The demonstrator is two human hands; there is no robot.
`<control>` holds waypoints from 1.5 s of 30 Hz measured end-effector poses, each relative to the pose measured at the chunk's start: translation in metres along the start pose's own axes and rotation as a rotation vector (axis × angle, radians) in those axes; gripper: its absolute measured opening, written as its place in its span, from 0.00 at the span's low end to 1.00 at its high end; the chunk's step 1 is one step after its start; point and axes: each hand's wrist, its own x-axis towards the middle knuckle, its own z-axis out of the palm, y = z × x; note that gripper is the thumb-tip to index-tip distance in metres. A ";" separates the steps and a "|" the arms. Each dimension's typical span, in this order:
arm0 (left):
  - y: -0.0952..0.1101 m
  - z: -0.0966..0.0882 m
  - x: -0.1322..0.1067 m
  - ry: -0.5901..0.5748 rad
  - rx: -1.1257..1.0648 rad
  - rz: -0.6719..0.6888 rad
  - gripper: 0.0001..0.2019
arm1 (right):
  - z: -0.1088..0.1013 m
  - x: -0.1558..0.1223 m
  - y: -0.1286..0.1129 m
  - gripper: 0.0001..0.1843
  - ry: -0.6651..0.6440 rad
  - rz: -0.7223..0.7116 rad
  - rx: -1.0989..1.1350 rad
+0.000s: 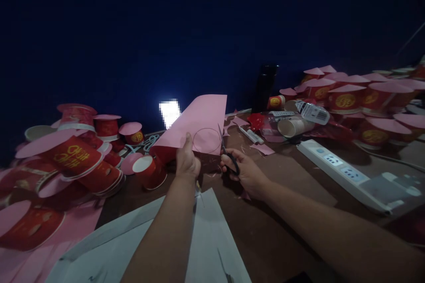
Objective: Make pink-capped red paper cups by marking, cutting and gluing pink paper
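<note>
My left hand [187,159] pinches the lower edge of a pink paper sheet [199,119] and holds it up above the brown table [285,194]. A circle [206,140] is drawn on the sheet near its lower right corner. My right hand [244,171] grips black-handled scissors [227,152], whose blades stand at the sheet's right edge, beside the drawn circle.
Red paper cups with pink paper lids are piled at the left [66,159] and at the back right [358,97]. A white power strip [345,170], a stack of plain cups [294,126], markers [250,135], pink scraps and grey sheets [206,239] lie around.
</note>
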 end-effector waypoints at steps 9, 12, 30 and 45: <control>0.003 0.003 -0.002 -0.008 -0.027 0.039 0.16 | -0.001 0.000 0.000 0.19 0.005 0.001 -0.019; 0.003 0.004 -0.003 -0.008 -0.024 0.029 0.15 | 0.000 -0.001 -0.001 0.20 0.013 0.017 -0.015; 0.004 0.001 0.002 -0.010 -0.031 0.075 0.12 | 0.006 -0.006 -0.010 0.22 0.045 0.045 -0.015; 0.005 0.001 0.002 -0.007 -0.056 0.075 0.10 | 0.005 -0.007 -0.008 0.21 0.022 0.024 -0.004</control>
